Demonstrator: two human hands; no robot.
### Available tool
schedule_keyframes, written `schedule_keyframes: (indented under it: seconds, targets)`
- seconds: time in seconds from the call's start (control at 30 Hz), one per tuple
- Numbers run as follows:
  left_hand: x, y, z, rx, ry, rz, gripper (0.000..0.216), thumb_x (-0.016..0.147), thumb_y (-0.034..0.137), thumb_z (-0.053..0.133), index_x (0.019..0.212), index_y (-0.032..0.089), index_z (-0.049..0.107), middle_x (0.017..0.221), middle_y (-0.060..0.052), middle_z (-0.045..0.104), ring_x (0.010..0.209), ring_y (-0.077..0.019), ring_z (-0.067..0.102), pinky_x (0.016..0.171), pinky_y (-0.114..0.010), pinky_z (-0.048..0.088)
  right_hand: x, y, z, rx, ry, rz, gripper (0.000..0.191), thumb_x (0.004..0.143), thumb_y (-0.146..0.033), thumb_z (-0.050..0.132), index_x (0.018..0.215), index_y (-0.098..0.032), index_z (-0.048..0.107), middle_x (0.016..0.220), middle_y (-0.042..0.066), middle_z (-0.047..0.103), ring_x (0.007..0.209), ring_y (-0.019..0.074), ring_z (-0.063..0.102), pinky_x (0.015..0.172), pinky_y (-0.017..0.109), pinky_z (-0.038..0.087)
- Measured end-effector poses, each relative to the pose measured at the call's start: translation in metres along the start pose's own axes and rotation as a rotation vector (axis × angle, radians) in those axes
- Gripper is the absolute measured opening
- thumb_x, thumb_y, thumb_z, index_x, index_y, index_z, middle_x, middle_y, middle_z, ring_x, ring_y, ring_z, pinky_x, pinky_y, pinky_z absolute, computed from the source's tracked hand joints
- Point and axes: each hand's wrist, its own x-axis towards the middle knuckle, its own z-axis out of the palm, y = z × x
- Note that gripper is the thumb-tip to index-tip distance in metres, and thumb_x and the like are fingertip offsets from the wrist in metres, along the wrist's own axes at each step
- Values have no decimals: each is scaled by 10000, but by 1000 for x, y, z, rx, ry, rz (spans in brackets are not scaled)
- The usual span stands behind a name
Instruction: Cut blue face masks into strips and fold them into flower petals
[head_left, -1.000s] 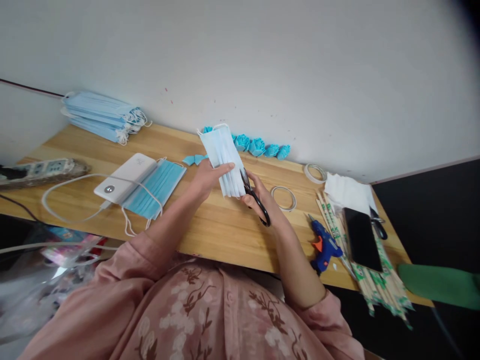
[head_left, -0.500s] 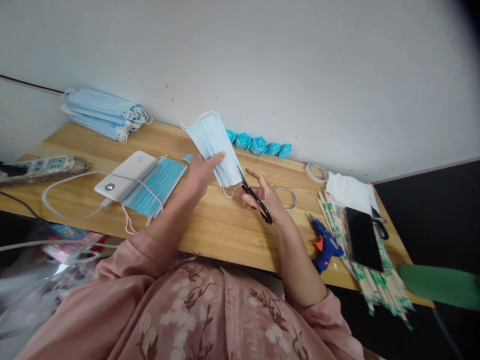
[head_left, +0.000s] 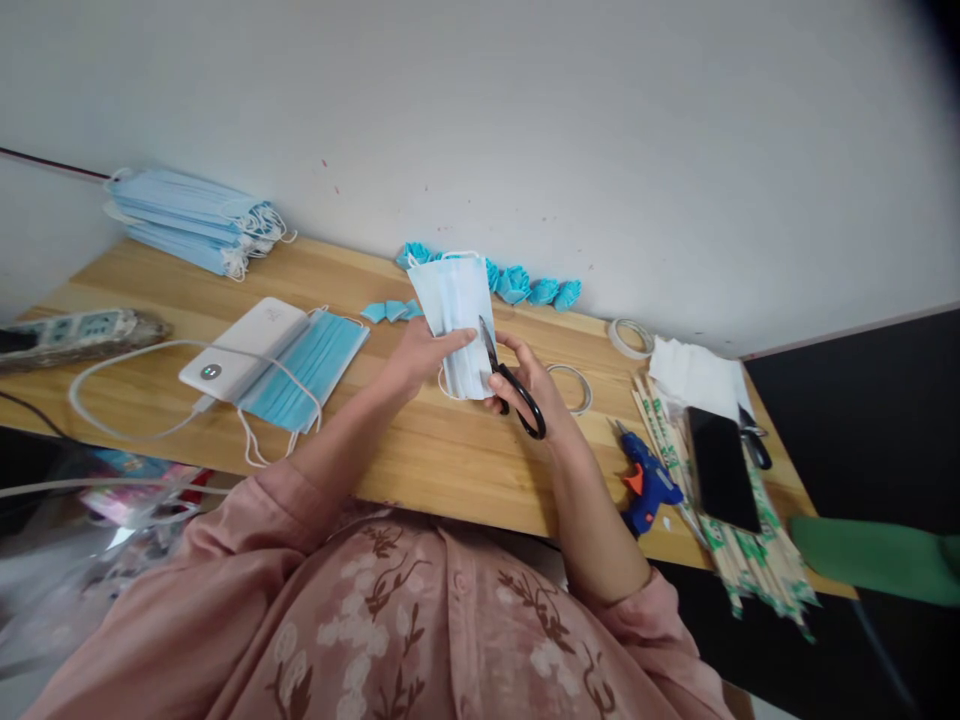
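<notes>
A light blue face mask (head_left: 459, 290) with white ear loops is pinched in my left hand (head_left: 421, 357), held above the table. My right hand (head_left: 529, 385) grips black-handled scissors (head_left: 525, 397), whose blades lie against the mask's right edge. Whether the blades are cutting through, I cannot tell. Behind the mask, a row of blue folded flowers (head_left: 514, 284) runs along the wall, partly hidden by it. Small blue cut pieces (head_left: 390, 311) lie just beyond my left hand.
On the left are a stack of masks (head_left: 191, 220), a white power bank (head_left: 244, 345) on another mask (head_left: 311, 370), and a power strip (head_left: 75, 335). To the right lie tape rolls (head_left: 631, 338), a blue glue gun (head_left: 646, 485), wrapped chopsticks (head_left: 761, 570), a phone (head_left: 722, 468) and tissue (head_left: 694, 375).
The mask has turned more upright and shifted right and slightly down in my left hand. The scissors now reach along its side edge, and the blue cut pieces have come into fuller view.
</notes>
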Motion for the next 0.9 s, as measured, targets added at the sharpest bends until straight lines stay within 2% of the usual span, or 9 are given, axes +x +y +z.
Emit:
schedule_keyframes:
  seconds: [0.47, 0.9]
  targets:
    - [-5, 4, 4, -25, 25, -17, 418, 674, 424, 808, 960, 136, 706, 1050, -134, 761, 1030, -345, 694, 878, -454, 561, -2, -2, 4, 17, -2, -29, 964, 743, -696, 742, 1453, -179, 345, 605, -61, 611, 478, 126, 565, 487, 253, 460]
    - [-3, 2, 3, -2, 51, -6, 333, 693, 389, 780, 907, 144, 709, 946, -102, 758, 896, -275, 689, 752, -368, 561, -1, 1, 6, 3, -3, -78, 851, 799, -660, 716, 1427, -206, 364, 588, -81, 591, 460, 114, 544, 469, 239, 439]
